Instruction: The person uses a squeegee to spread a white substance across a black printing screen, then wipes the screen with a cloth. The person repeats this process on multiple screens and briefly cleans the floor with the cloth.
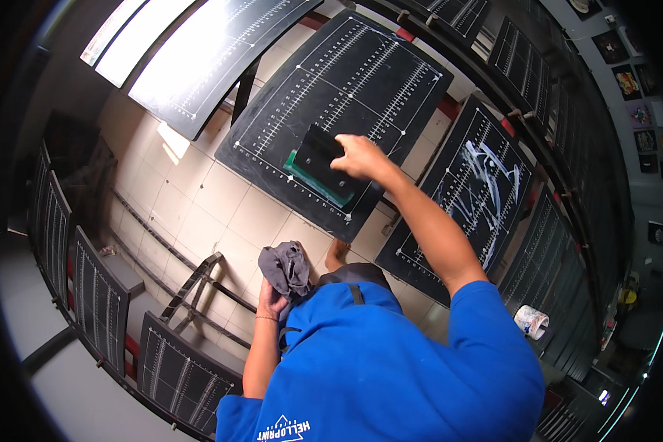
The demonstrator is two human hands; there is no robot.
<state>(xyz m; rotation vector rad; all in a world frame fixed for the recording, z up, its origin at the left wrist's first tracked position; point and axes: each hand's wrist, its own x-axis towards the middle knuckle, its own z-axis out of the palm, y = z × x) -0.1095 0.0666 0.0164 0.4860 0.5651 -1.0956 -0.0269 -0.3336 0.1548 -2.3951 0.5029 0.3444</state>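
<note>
Right grip (pixel 359 157) clamped on a black squeegee (pixel 318 151) with a green edge, at the near end of a black board (pixel 295 103) printed with white scales and numerals; left grip (pixel 271 300) closed around grey cloth (pixel 285 270); white lettering (pixel 283 431) marks the blue shirt (pixel 398 353).

Printing workshop, rows of ruled black boards (pixel 331 110), green-bladed squeegee (pixel 320 163), paint-smeared tub (pixel 529 322), colourful wall pictures (pixel 627 82)

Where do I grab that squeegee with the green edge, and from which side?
Probably by its wide black back, coming from the right, as the right hand does. That broad slab gives room for fingers, and its far right side faces the arm; the green edge faces the board's near end.
</note>
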